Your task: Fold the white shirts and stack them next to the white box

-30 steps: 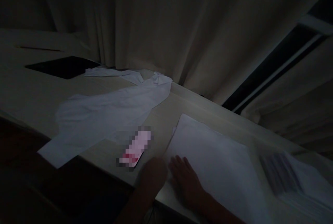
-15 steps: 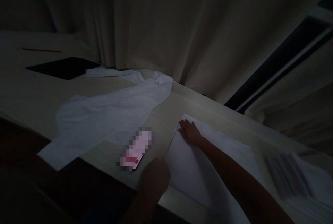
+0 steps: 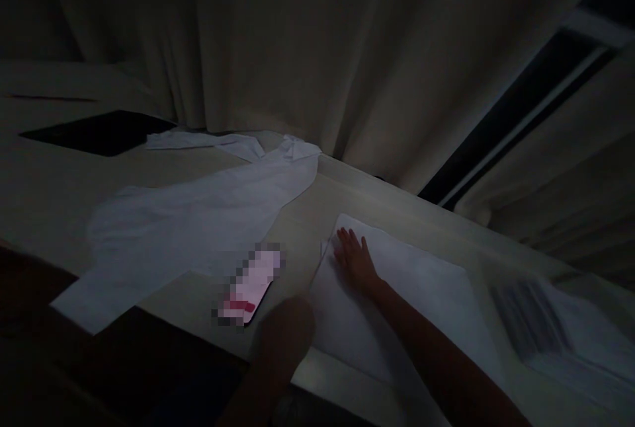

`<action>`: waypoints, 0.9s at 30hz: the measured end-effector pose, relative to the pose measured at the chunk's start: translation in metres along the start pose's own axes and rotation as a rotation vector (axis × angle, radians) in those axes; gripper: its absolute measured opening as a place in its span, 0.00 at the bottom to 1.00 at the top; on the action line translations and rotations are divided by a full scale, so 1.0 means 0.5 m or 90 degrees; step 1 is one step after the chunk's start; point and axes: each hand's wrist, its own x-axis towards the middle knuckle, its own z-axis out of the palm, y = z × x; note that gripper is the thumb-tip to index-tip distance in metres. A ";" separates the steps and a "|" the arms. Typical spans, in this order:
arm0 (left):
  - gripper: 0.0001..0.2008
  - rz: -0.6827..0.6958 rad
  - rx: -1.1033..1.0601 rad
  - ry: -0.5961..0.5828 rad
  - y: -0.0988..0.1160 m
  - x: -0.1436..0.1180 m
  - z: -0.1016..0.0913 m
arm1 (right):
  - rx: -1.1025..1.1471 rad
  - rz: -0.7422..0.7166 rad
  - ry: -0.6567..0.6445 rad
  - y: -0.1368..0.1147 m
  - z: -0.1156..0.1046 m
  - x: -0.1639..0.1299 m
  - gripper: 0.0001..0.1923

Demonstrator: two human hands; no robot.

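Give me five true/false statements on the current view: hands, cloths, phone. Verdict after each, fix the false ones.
1. The right hand lies on the folded white cloth. True.
2. The lit phone is to the right of both hands. False: it lies to the left of the left hand.
3. A corner of the spread white garment reaches past the front edge of the table. True.
4. The left hand is spread flat on the black item. False: it is curled, beside the folded white cloth's left edge; its grip can't be made out.
5. The striped item is to the right of the folded white cloth. True.
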 end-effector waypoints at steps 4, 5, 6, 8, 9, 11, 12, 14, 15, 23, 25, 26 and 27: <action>0.19 0.111 0.024 0.252 0.043 0.000 0.012 | 0.023 -0.008 0.040 -0.063 0.009 -0.187 0.28; 0.19 0.187 0.016 0.280 0.056 0.000 0.024 | 0.026 0.004 0.044 -0.075 0.015 -0.228 0.28; 0.19 0.263 0.012 0.291 0.068 0.001 0.039 | 0.028 0.015 0.046 -0.086 0.020 -0.264 0.28; 0.23 0.377 0.020 0.281 0.082 0.003 0.075 | 0.028 0.031 0.051 -0.101 0.028 -0.321 0.28; 0.26 0.406 0.030 0.267 0.084 0.004 0.093 | 0.028 0.041 0.054 -0.105 0.030 -0.343 0.28; 0.29 0.430 0.048 0.237 0.078 0.007 0.123 | 0.026 0.078 0.067 -0.099 0.030 -0.379 0.29; 0.30 0.437 0.055 0.225 0.072 0.008 0.133 | 0.024 0.102 0.072 -0.088 0.029 -0.395 0.29; 0.31 0.442 0.070 0.214 0.060 0.011 0.147 | 0.019 0.153 0.075 -0.051 0.021 -0.434 0.30; 0.32 0.442 0.077 0.211 0.055 0.013 0.150 | 0.017 0.180 0.073 -0.024 0.015 -0.458 0.31; 0.33 0.432 0.109 0.207 0.054 0.014 0.173 | -0.062 0.470 0.072 0.213 -0.021 -0.720 0.36; 0.33 0.436 0.112 0.206 0.051 0.004 0.179 | -0.079 0.484 0.086 0.231 -0.011 -0.763 0.37; 0.33 0.441 0.116 0.203 0.048 -0.003 0.182 | -0.087 0.481 0.095 0.233 -0.003 -0.780 0.37; 0.33 0.447 0.122 0.200 0.044 -0.009 0.185 | -0.094 0.478 0.107 0.231 0.004 -0.793 0.37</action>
